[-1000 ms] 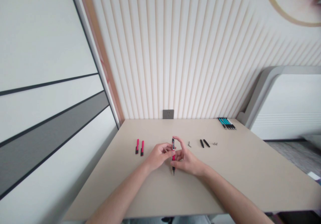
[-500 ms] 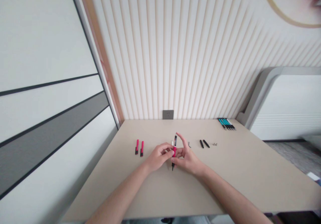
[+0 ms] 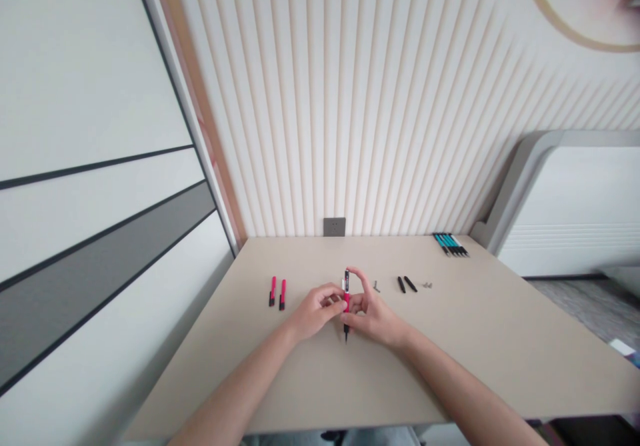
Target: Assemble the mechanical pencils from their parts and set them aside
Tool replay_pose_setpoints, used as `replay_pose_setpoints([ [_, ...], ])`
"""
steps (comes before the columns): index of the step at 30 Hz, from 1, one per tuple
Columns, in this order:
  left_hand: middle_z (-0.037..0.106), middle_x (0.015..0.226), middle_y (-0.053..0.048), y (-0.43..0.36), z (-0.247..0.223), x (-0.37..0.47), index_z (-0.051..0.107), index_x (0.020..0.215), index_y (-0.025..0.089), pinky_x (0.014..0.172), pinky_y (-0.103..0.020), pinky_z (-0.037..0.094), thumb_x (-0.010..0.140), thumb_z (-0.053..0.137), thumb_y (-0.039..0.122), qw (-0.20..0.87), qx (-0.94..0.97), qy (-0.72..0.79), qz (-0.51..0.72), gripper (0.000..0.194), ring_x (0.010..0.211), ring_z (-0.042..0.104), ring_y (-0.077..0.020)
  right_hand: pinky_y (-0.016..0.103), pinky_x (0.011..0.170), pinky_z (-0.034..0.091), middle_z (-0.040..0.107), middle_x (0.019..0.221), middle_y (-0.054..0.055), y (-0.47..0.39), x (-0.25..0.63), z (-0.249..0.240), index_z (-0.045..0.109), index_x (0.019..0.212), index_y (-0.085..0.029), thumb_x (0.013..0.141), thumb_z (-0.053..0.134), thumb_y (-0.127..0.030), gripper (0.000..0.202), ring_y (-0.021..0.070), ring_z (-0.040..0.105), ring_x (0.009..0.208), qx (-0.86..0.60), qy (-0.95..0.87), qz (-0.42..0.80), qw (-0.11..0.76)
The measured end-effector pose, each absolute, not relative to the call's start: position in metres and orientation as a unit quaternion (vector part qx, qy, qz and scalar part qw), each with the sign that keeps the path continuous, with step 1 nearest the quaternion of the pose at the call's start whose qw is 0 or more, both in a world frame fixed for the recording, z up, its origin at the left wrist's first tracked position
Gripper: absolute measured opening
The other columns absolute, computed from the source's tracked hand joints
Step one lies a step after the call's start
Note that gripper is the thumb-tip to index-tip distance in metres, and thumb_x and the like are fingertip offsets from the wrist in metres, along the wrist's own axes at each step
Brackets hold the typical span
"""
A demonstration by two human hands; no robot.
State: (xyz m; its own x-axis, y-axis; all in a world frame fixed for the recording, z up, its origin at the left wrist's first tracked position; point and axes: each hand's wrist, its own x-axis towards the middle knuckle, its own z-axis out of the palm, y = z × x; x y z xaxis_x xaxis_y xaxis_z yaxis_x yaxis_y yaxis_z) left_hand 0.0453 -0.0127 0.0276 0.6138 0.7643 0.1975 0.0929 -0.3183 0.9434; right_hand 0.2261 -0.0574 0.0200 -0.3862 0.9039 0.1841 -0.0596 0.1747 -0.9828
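A pink and black pen is held between both hands over the middle of the table, its dark tip pointing toward me. My left hand pinches its barrel from the left with thumb and fingers. From the right, my right hand grips the lower barrel, while its index finger reaches to the pen's far end. Just behind the fingers lies a small white piece, partly hidden. To the left lie two pink barrels with black clip ends. Small metal parts rest beyond my right hand.
Two black pen pieces lie right of centre, beside small metallic bits. A row of teal and black pens sits at the table's back right. Behind the table are a ribbed wall and a socket.
The pen has turned slightly and stands straighter. The index finger of my right hand has bent down onto its far end. My left hand keeps nearly the same place.
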Motion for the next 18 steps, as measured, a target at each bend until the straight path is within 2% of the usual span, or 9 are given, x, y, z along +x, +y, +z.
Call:
replay_pose_setpoints([
  [5, 0.062, 0.077, -0.001, -0.012, 0.025, 0.046, 0.064, 0.093, 0.015, 0.064, -0.024, 0.042, 0.084, 0.064, 0.034, 0.537, 0.722, 0.292, 0.325, 0.021, 0.071, 0.056, -0.0146, 0.025, 0.059, 0.044, 0.057, 0.068, -0.008, -0.056, 0.224, 0.016, -0.002, 0.149, -0.029, 0.080, 0.071, -0.029, 0.101, 0.0097, 0.053, 0.057, -0.362, -0.644, 0.516, 0.435],
  [9, 0.064, 0.079, -0.002, -0.010, 0.026, 0.044, 0.064, 0.091, 0.014, 0.070, -0.025, 0.044, 0.081, 0.067, 0.036, 0.548, 0.685, 0.306, 0.371, 0.024, 0.074, 0.058, -0.0150, 0.024, 0.060, 0.043, 0.058, 0.077, -0.005, -0.053, 0.222, 0.011, 0.001, 0.151, -0.029, 0.079, 0.071, -0.026, 0.101, 0.0094, 0.051, 0.060, -0.371, -0.666, 0.474, 0.441],
  [10, 0.065, 0.082, -0.003, -0.008, 0.027, 0.044, 0.064, 0.091, 0.014, 0.072, -0.025, 0.045, 0.081, 0.067, 0.037, 0.550, 0.670, 0.312, 0.389, 0.025, 0.076, 0.058, -0.0153, 0.024, 0.060, 0.044, 0.059, 0.080, -0.004, -0.051, 0.222, 0.011, 0.006, 0.150, -0.029, 0.079, 0.070, -0.025, 0.096, 0.0095, 0.051, 0.061, -0.376, -0.672, 0.456, 0.446],
  [12, 0.066, 0.085, -0.004, -0.006, 0.029, 0.041, 0.064, 0.094, 0.014, 0.072, -0.025, 0.046, 0.082, 0.067, 0.039, 0.546, 0.640, 0.331, 0.428, 0.027, 0.076, 0.059, -0.0154, 0.025, 0.062, 0.044, 0.061, 0.083, -0.002, -0.048, 0.224, 0.011, 0.030, 0.144, -0.027, 0.080, 0.067, -0.024, 0.074, 0.0101, 0.052, 0.064, -0.402, -0.687, 0.404, 0.451],
  [14, 0.066, 0.083, -0.004, -0.003, 0.031, 0.039, 0.065, 0.097, 0.013, 0.071, -0.026, 0.047, 0.081, 0.067, 0.040, 0.528, 0.620, 0.345, 0.466, 0.031, 0.074, 0.059, -0.0151, 0.025, 0.063, 0.044, 0.063, 0.081, 0.000, -0.045, 0.227, 0.013, 0.057, 0.123, -0.024, 0.082, 0.064, -0.025, 0.042, 0.0114, 0.054, 0.066, -0.443, -0.702, 0.340, 0.442],
  [16, 0.066, 0.080, -0.005, -0.001, 0.032, 0.038, 0.066, 0.100, 0.013, 0.072, -0.026, 0.047, 0.082, 0.066, 0.040, 0.518, 0.616, 0.349, 0.480, 0.033, 0.074, 0.059, -0.0155, 0.026, 0.064, 0.044, 0.065, 0.079, 0.001, -0.044, 0.229, 0.016, 0.068, 0.102, -0.021, 0.084, 0.062, -0.027, 0.020, 0.0128, 0.056, 0.067, -0.476, -0.710, 0.288, 0.431],
  [18, 0.067, 0.080, -0.006, 0.000, 0.032, 0.037, 0.066, 0.103, 0.012, 0.071, -0.027, 0.048, 0.083, 0.065, 0.040, 0.514, 0.626, 0.347, 0.473, 0.035, 0.074, 0.060, -0.0162, 0.026, 0.064, 0.044, 0.066, 0.078, 0.002, -0.045, 0.229, 0.019, 0.070, 0.096, -0.020, 0.085, 0.061, -0.029, 0.017, 0.0137, 0.057, 0.068, -0.489, -0.717, 0.256, 0.426],
])
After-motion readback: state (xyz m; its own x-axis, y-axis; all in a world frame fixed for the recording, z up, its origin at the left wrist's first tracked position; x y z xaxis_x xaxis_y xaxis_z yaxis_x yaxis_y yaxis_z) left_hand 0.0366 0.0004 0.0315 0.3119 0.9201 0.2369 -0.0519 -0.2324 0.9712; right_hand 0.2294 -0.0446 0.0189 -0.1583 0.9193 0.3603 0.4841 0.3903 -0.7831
